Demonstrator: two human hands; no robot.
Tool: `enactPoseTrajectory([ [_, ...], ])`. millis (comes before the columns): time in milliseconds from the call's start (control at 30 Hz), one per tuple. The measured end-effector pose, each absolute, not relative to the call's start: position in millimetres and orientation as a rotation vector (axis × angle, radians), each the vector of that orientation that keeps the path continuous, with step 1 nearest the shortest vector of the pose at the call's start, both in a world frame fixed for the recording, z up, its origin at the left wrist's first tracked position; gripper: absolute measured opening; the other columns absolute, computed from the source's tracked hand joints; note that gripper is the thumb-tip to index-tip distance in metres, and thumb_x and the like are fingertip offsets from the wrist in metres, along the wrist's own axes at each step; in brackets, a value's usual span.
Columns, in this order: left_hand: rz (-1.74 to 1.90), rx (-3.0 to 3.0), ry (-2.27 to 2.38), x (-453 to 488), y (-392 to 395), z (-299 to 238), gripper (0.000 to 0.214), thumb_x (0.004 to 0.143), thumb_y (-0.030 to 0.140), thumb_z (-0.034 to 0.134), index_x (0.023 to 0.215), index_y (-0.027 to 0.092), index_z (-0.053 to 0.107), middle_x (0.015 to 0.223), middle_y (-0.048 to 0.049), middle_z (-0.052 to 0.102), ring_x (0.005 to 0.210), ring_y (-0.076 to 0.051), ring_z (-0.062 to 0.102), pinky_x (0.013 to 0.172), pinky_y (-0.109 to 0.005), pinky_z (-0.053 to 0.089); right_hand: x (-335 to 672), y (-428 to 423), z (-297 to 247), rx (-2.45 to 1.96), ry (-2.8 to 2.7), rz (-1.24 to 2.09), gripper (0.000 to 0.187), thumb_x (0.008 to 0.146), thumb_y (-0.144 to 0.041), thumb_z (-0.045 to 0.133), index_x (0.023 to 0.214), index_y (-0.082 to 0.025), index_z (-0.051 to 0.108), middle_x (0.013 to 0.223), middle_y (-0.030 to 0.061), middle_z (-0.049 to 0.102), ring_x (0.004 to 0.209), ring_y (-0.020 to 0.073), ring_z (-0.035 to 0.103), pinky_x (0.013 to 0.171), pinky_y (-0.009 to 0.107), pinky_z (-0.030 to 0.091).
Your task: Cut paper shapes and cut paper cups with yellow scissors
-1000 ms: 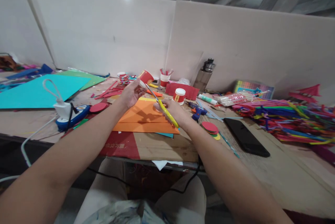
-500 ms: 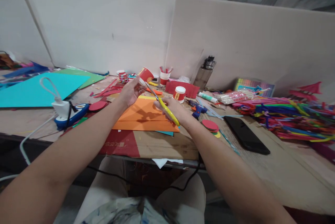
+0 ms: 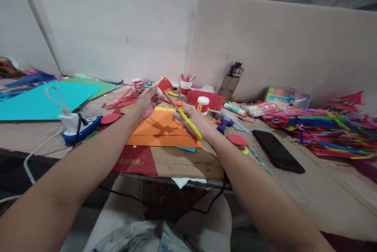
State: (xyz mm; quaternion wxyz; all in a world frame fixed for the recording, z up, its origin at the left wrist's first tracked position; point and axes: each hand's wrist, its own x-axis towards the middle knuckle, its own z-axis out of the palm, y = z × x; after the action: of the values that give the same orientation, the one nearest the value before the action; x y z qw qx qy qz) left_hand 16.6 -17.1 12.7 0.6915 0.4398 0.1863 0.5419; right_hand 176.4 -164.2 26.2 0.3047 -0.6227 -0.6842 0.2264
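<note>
My left hand (image 3: 147, 103) grips a red paper cup (image 3: 164, 84) by its white end, tilted above the table. In my right hand (image 3: 193, 120) is a pair of scissors with yellow handles (image 3: 191, 124). The metal blades point up and to the left, their tips close beside the cup; whether they touch it I cannot tell. Beneath both hands lie orange sheets of paper (image 3: 165, 141) on a flat cardboard piece (image 3: 182, 163). Just behind my right hand a second red and white paper cup (image 3: 202, 105) stands on the table.
To the right are a glue gun (image 3: 224, 122), red paper circles (image 3: 236, 141), a black phone (image 3: 277, 152) and many pipe cleaners (image 3: 330, 130). A water bottle (image 3: 230, 83) stands behind. On the left lie a blue power strip (image 3: 81, 130) and a turquoise sheet (image 3: 44, 101).
Almost nothing differs. Both hands keep their hold on the cup and the scissors, with only a tiny shift in position.
</note>
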Motion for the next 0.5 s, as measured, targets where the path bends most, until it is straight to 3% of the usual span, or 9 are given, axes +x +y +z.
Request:
enactPoseTrajectory([
  [167, 1.221, 1.036, 0.38, 16.8, -17.3, 13.0, 0.04, 0.063, 0.041, 0.082, 0.079, 0.018, 0.053, 0.064, 0.0037, 0.058, 0.063, -0.01, 0.063, 0.053, -0.018, 0.042, 176.8, -163.4, 24.9, -1.65, -1.801, 0.638, 0.058, 0.082, -0.075, 0.043, 0.089, -0.019, 0.057, 0.061, -0.0008, 0.054, 0.045, 0.0091, 0.052, 0.04, 0.018, 0.035],
  [500, 1.229, 1.099, 0.373, 16.6, -18.1, 13.1, 0.037, 0.065, 0.039, 0.081, 0.078, 0.018, 0.054, 0.065, 0.003, 0.058, 0.063, -0.009, 0.062, 0.052, -0.018, 0.04, 176.0, -163.5, 24.9, -1.704, -1.764, 0.637, 0.059, 0.082, -0.074, 0.044, 0.093, -0.018, 0.06, 0.064, 0.0006, 0.057, 0.046, 0.0096, 0.053, 0.04, 0.019, 0.036],
])
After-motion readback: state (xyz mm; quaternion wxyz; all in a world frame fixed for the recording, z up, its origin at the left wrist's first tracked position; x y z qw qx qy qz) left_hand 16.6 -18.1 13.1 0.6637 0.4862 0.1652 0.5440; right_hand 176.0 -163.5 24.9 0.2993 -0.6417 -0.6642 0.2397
